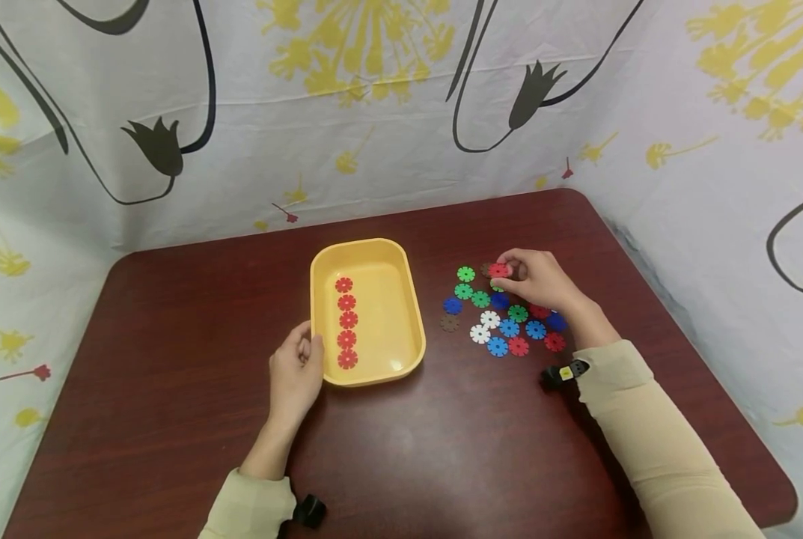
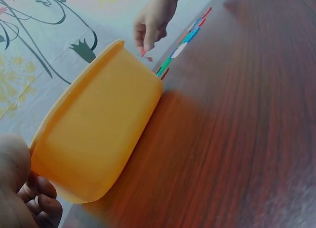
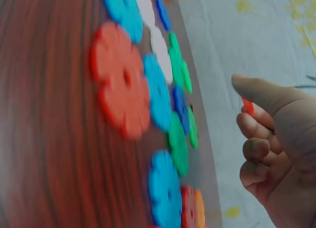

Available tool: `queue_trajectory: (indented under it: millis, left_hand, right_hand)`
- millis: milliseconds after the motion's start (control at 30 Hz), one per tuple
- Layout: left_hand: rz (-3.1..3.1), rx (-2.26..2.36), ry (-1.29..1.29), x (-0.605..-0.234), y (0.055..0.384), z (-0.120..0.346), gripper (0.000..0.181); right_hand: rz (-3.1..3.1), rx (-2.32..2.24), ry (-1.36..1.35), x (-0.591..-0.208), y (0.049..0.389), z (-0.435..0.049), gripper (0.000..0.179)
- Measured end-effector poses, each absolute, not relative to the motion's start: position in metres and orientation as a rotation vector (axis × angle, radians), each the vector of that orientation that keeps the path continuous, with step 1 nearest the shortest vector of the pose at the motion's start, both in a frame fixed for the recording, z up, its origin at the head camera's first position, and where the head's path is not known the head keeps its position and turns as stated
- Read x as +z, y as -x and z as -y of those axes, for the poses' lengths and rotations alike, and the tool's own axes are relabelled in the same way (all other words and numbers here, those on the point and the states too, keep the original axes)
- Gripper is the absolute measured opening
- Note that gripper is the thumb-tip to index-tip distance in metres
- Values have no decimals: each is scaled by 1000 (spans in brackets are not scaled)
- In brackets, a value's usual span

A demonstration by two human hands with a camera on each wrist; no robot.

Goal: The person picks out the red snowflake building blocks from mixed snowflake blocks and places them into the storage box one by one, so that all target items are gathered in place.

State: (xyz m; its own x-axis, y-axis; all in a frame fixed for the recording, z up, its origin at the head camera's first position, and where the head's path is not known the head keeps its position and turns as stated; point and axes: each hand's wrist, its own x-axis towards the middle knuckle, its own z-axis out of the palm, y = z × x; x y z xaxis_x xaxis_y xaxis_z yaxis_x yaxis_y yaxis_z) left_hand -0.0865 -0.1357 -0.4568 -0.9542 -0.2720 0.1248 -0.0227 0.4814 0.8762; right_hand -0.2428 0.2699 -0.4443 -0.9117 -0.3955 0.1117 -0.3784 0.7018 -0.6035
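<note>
Red disc [image 1: 498,270]: pinched in right grip [image 1: 537,280]; seemingly picking step
Yellow tray [image 1: 386,318]: held in left grip [image 1: 296,373]
Red row [image 1: 348,320]: carry there likely next

a dark reddish-brown counter [image 1: 172,359] with rounded corners fills the lower part of the head view, its streaky wood grain plain in both wrist views. behind it and along both sides hangs white cloth [image 1: 239,142], printed all over and lightly creased, bunching into folds [image 1: 626,238] beside the counter's right edge. large yellow dandelion heads [image 1: 374,52] spread near the top; below them are smaller yellow sprigs [image 1: 349,161], small red blooms [image 1: 40,372] and yellow dots [image 1: 28,417]. two dark grey tulips [image 1: 160,148] hang from long, curling black stems [image 1: 207,82]. soft light leaves a pale sheen [image 1: 408,442] on the near middle of the counter, and the cloth looks greyer towards the back left corner.
</note>
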Motion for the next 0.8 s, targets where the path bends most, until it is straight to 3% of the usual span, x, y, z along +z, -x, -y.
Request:
queue_trajectory:
  millis: [800]
  left_hand:
    - [2486,-1445,-247,-455,87,135,34]
  right_hand:
    - [-2757,-1167,733,-440,247,-212,34]
